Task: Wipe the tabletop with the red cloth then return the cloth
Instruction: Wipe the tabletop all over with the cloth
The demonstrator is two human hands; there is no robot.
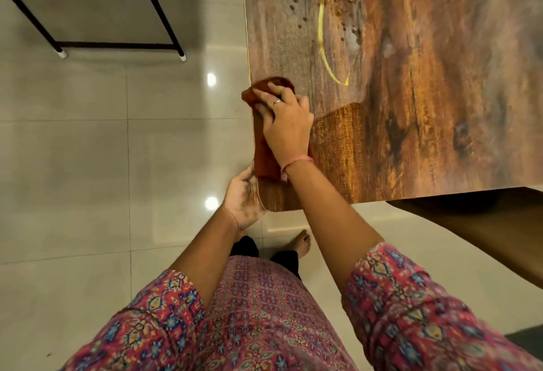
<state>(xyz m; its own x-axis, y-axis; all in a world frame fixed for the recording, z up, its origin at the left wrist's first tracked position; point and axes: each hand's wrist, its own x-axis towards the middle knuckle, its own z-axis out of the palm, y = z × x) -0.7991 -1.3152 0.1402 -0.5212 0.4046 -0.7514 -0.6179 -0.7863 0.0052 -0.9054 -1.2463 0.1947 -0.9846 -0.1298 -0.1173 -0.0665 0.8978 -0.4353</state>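
Two hands: both work at the near left edge of the tabletop (411,91), one beside it and one on it.
Frame: a black metal frame (117,44) with white feet stands on the tiled floor (88,150), well apart from the table on the far left.
Left hand: the left hand (244,199) is cupped palm-up just beside the table's edge, below the near end of the cloth; its fingers are relaxed and loosely curved, holding nothing that shows, with dark specks on the palm.
Red cloth: the red cloth (264,162) lies along the table's left edge, its far end bunched and lapping slightly over the edge.
Right hand: the right hand (286,124) presses flat on the cloth, fingers spread and nearly straight, a ring on one; the cloth shows past the fingertips and under the wrist.
Crumbs: brown crumbs (293,6) lie farther along the tabletop.
Wristband: a pink thread (296,162) circles the right wrist.
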